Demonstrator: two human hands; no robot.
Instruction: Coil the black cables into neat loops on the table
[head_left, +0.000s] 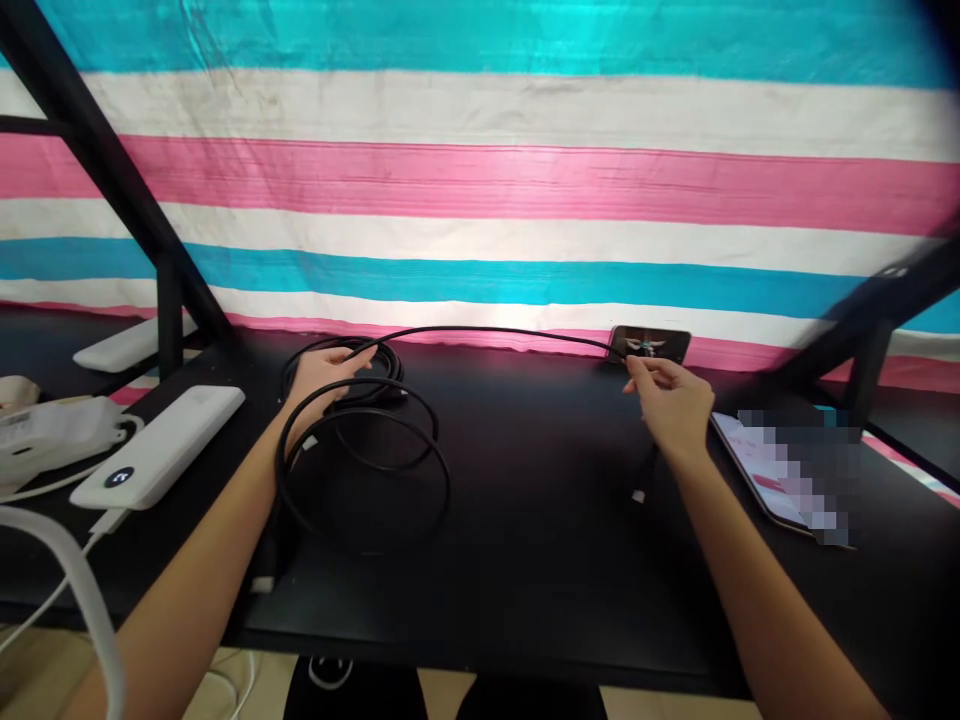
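Observation:
A black cable point(480, 329) stretches in a shallow arc between my two hands above the black desk. My left hand point(319, 380) is closed on the cable at the left, and loose loops point(448, 480) of it hang below and in front of the wrist. My right hand point(673, 405) pinches the cable between thumb and fingers. Below that hand dangles a cable end with a metal-tipped plug point(638, 495). Another plug point(262, 583) shows near the left forearm, close to the desk's front edge. Behind my left hand lies a coil of black cable point(394, 365), partly hidden.
On the left are a white power bank point(161, 450) with a white cord and a white charger point(56, 435). A phone point(652, 343) leans against the striped sheet point(510, 180) at the back. A larger lit phone point(772, 470) lies right. Black frame bars point(124, 190) flank the desk point(540, 560).

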